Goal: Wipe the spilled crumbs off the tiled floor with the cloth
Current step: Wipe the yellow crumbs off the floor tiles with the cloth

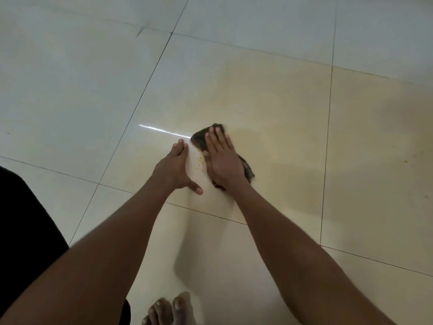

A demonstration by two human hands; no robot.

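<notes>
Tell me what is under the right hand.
The right hand lies flat on a dark cloth, pressing it to the tiled floor. Yellow crumbs show beside it, toward the left hand. Any crumbs beneath the cloth are hidden.

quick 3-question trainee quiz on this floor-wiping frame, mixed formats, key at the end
1. True or false: the right hand lies flat on the cloth.
2. The yellow crumbs lie: A) between the two hands B) beside the bare toes C) on the cloth.
3. Fill in: the left hand rests on the ____, holding nothing.

Key: 1 true; 2 A; 3 floor.
</notes>
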